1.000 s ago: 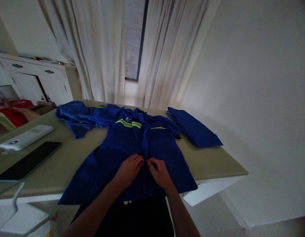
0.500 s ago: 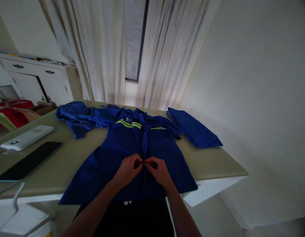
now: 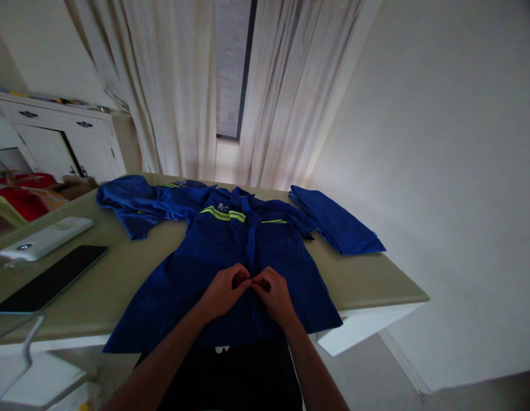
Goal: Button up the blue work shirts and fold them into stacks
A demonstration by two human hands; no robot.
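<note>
A blue work jacket [image 3: 282, 251] with yellow-green reflective stripes lies spread front up, its collar away from me and its hem at the near table edge. My left hand [image 3: 226, 288] pinches the front placket low down, thumb against forefinger. Opposite it, my right hand [image 3: 273, 291] pinches the same spot, and the fingertips of both hands meet. Whether a button sits between them is hidden by the fingers.
On the table [image 3: 363, 279], a folded blue garment [image 3: 333, 220] lies at the right and another blue garment [image 3: 136, 200] at the far left. A white device [image 3: 48, 237] and a dark phone [image 3: 51, 278] rest at the left. A pale cable [image 3: 27, 348] hangs near the front left corner.
Both hands stay at the same place on the placket, with only slight finger movement. The view has shifted a little; the jacket lies as before.
</note>
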